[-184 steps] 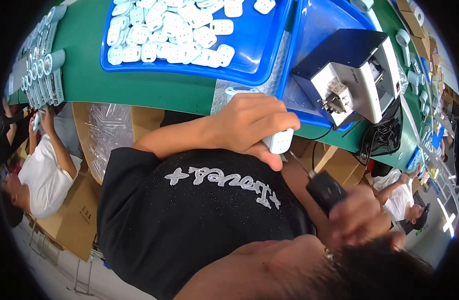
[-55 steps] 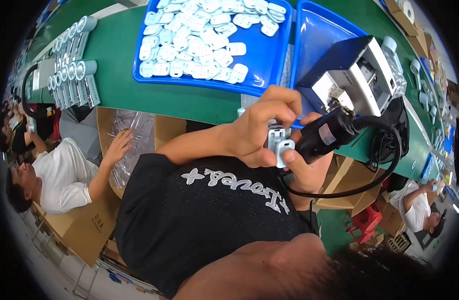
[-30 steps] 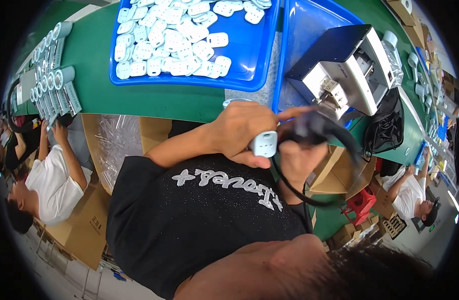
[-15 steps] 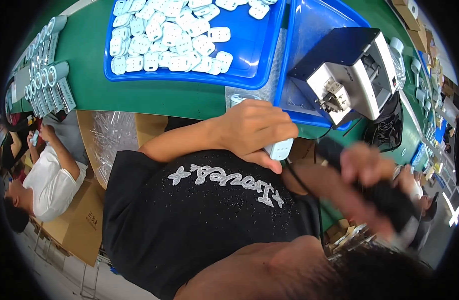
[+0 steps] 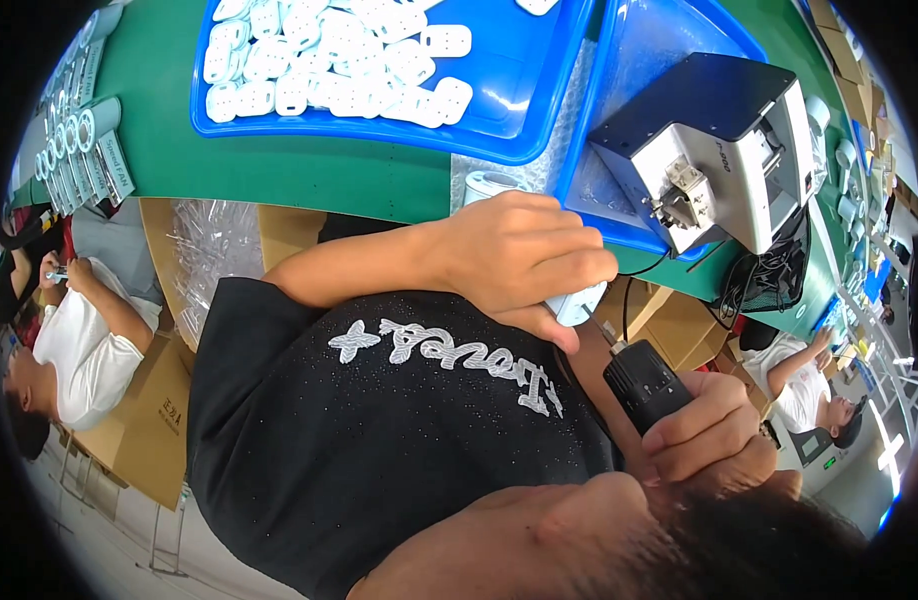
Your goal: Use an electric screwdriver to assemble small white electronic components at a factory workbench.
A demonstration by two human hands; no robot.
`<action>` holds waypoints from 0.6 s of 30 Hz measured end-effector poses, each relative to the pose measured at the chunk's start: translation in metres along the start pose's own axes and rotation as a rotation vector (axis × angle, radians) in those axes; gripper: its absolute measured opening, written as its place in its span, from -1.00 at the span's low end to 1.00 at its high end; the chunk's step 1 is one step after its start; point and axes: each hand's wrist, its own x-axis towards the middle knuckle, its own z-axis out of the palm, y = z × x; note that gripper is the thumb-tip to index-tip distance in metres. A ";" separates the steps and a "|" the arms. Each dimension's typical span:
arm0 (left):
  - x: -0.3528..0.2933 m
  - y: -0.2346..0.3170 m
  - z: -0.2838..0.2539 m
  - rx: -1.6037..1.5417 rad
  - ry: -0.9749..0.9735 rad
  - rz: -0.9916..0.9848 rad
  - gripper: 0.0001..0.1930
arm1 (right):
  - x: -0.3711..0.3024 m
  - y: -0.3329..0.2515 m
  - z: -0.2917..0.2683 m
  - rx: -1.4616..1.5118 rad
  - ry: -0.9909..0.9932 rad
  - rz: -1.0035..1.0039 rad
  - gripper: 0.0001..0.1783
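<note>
Head view: "Your left hand [image 5: 527, 250] grips a pale-blue rounded plastic housing [image 5: 576, 304] before your black shirt [image 5: 399, 440]; your right hand [image 5: 717, 428] clasps a black cylindrical power screwdriver [image 5: 645, 384]. Keep its bit [image 5: 606, 337] square."

"Is it touching?"

"Unclear; your fingers [image 5: 569, 272] hide much. Beyond, the blue plastic tray [image 5: 514, 75] is cut off."

- Bright light across the green table [image 5: 309, 185].
- White parts [image 5: 344, 60] almost wash out; glare streaks the blue tray [image 5: 519, 148].
- Lamp [image 5: 890, 453] glows far right.
- Left hand [image 5: 534, 250] and right hand [image 5: 711, 428] fairly sharp; hair [image 5: 759, 535] soft.
- Fisheye bends edges; corners black.
</note>
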 end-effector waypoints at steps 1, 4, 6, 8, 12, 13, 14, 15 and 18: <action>-0.001 0.000 0.000 0.005 -0.004 -0.007 -0.41 | 0.000 -0.001 0.000 0.020 -0.011 -0.015 -0.83; -0.001 0.000 0.000 0.017 -0.017 -0.022 -0.40 | -0.003 -0.004 -0.003 0.065 -0.030 -0.047 -0.82; -0.002 -0.001 0.000 0.025 -0.017 -0.026 -0.38 | -0.009 -0.008 -0.018 -0.047 0.054 -0.131 -0.59; -0.004 0.000 0.000 0.042 -0.018 -0.036 -0.37 | -0.011 -0.014 -0.037 -0.150 0.142 -0.209 -0.16; 0.002 0.001 0.002 0.011 0.009 0.010 -0.35 | 0.027 0.024 -0.089 -0.577 0.230 -0.082 0.02; 0.000 0.000 0.003 0.026 0.001 0.000 -0.35 | 0.023 0.035 -0.086 -0.589 0.396 0.007 0.04; 0.001 0.000 0.003 0.019 0.001 0.004 -0.35 | 0.022 0.029 -0.094 -0.585 0.263 0.028 -0.01; 0.003 0.000 0.004 0.011 -0.001 0.013 -0.34 | 0.020 0.021 -0.103 -0.586 0.129 0.049 -0.05; -0.007 -0.002 0.002 0.063 -0.019 -0.022 -0.34 | -0.003 -0.001 -0.062 -0.185 0.093 0.123 -0.16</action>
